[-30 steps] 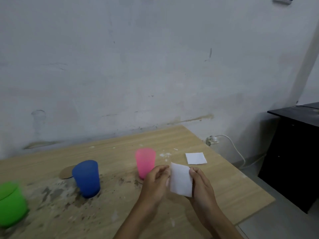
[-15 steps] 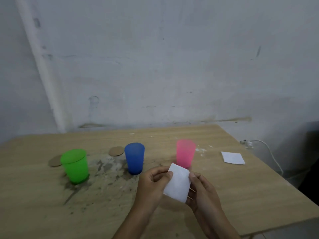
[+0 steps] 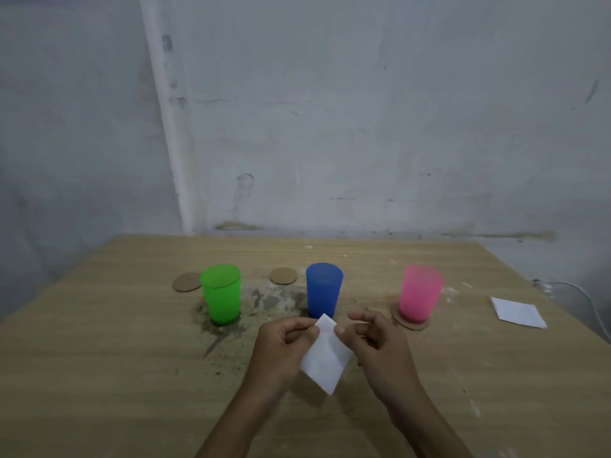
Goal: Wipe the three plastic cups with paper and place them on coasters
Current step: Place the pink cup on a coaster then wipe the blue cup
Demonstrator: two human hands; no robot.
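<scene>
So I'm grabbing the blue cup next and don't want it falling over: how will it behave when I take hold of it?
The blue cup looks like thin plastic, so probably light and easy to nudge. It stands tall with its narrower end on the table, so a high sideways push might tip it. Smooth walls could be a little slippery; grip around the middle.

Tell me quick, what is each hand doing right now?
Left hand: pinches the top corner of the white paper.
Right hand: fingers curled, thumb at the paper's edge; whether it grips cannot be told.
</scene>
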